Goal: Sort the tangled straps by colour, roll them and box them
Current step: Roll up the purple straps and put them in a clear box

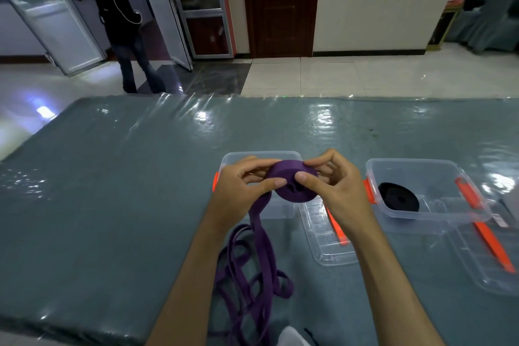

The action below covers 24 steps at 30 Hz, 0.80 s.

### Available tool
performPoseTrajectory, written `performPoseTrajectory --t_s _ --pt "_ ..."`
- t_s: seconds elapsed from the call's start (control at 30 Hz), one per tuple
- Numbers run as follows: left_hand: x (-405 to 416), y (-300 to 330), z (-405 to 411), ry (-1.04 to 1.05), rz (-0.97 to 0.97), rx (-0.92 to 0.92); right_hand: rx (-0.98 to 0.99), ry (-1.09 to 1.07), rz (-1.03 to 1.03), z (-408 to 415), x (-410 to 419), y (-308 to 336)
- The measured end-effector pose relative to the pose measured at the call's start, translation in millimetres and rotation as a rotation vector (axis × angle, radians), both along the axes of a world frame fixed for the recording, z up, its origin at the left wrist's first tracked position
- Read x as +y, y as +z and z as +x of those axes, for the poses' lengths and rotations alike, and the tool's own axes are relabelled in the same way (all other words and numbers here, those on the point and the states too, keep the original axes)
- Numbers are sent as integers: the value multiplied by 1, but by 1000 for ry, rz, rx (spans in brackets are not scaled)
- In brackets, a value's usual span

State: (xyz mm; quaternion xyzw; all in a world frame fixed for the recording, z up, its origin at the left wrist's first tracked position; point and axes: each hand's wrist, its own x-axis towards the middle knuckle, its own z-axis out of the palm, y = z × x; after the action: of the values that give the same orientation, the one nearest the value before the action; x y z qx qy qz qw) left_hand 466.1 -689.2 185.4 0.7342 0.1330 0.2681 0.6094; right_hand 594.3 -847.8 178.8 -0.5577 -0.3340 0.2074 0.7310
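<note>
Left hand (247, 182): gripping the purple roll (292, 182), thumb lying across its face.
Right hand (334, 185): pinching the same roll from the other side (fingers curling over the top edge).
Purple strap (252, 270): trailing down from the roll below the left hand, lying in loose loops between the forearms.
Clear box (261, 156): sitting just behind both hands.
Second box (427, 194): standing beyond the right hand, holding a black roll (398, 201).
Lids (323, 236): lying under and beyond the right wrist.

We count two hands (247, 182) (334, 185), two clear boxes (283, 209) (438, 177), two lids (323, 236) (488, 261), one purple strap (261, 247), one black roll (398, 200).
</note>
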Motion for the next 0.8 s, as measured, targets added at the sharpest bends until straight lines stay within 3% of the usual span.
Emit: performPoseTrajectory --t_s 0.23,0.4,0.53,0.63,0.8 --pt "8 4 -1 -65 -71 62 88 -78 101 -6 0 2" --pt "9 2 -3 -52 15 37 13 24 -44 2 -6 -1" --pt "8 -1 -1 -52 19 45 -102 -44 -10 3 -3 6" --pt "17 4 -2 -50 -8 49 -46 -75 44 -6 5 1" --pt "24 11 -6 75 429 50 -59 6 -52 -4 6 -2"
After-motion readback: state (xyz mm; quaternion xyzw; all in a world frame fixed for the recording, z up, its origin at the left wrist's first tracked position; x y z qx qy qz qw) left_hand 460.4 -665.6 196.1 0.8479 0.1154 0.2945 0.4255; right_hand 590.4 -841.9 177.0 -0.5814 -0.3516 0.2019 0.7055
